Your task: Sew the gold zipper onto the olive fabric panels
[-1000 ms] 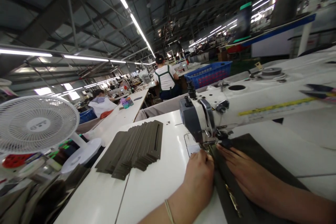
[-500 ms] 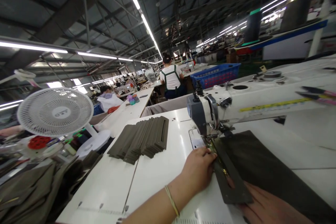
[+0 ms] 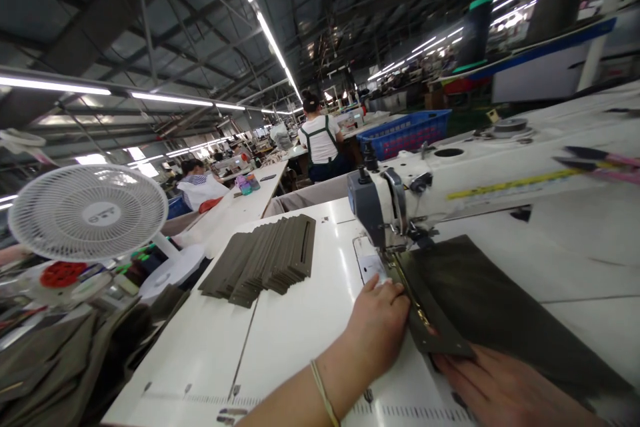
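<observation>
A dark olive fabric panel (image 3: pixel 453 339) with a slot and a gold-toned zipper (image 3: pixel 419 310) lies under the needle area of a sewing machine (image 3: pixel 387 213). My left hand (image 3: pixel 380 323) is beside the presser foot, fingers curled and closed on the panel's left edge. At the near end, my right hand (image 3: pixel 500 380) grips the panel, with a fingertip showing through the slot from beneath. A larger olive fabric piece (image 3: pixel 500 300) spreads to the right, partly under the panel. Left of the machine sits a fanned stack of slotted olive panels (image 3: pixel 263 257).
A white fan (image 3: pixel 95 213) stands at the left, above piled olive fabric (image 3: pixel 50 360). Scissors (image 3: pixel 595 160) and a yellow tape measure (image 3: pixel 515 183) are on the machine arm. Beyond are a blue basket (image 3: pixel 405 133) and a seated person (image 3: pixel 320 137).
The slotted panel has moved forward toward the needle, its near end now farther from me. My right hand has gone forward with it; my left hand sits slightly back from the foot.
</observation>
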A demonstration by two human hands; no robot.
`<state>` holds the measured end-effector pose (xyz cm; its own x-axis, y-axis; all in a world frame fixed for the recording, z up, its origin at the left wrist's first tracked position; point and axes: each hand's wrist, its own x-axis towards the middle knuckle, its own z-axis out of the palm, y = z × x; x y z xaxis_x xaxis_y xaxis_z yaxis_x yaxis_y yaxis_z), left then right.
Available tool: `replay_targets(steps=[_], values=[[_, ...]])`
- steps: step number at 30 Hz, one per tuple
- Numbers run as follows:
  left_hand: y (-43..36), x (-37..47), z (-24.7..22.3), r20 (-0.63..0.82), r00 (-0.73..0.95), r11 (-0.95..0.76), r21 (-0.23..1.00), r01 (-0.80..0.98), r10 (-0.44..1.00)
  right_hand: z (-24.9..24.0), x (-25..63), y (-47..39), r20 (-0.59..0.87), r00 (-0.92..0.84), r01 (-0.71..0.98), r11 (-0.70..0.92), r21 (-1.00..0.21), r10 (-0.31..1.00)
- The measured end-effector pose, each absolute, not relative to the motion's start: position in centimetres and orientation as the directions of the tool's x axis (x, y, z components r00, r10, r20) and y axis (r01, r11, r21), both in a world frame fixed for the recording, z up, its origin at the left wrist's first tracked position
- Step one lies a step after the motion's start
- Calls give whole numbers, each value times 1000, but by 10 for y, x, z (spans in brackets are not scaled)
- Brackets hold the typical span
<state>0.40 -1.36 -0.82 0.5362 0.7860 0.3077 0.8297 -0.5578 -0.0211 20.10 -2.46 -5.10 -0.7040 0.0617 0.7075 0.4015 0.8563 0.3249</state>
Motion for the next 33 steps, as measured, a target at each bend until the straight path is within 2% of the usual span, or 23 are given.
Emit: replay_targets(steps=[3,11,14,19,22,27,33], values=[[-11,3,-5,305,546,-563,-37,826,780,-47,197,-24,785,-612,456,853,252,95],[2,2,0,307,560,-567,-75,821,770,-51,195,-8,798,-583,458,874,164,155],[7,1,0,317,558,-564,-79,822,767,-55,190,0,809,-568,461,874,156,156],[13,-1,-2,350,568,-583,-70,809,745,-33,185,11,814,-569,434,883,180,114],[15,-1,-4,363,541,-570,-33,821,758,-26,184,17,813,-572,423,889,177,110],[19,-2,-7,375,431,-502,116,857,821,-35,182,30,789,-601,416,892,175,125],[27,-5,-10,343,400,-455,95,885,850,-38,177,42,782,-607,384,914,134,141]])
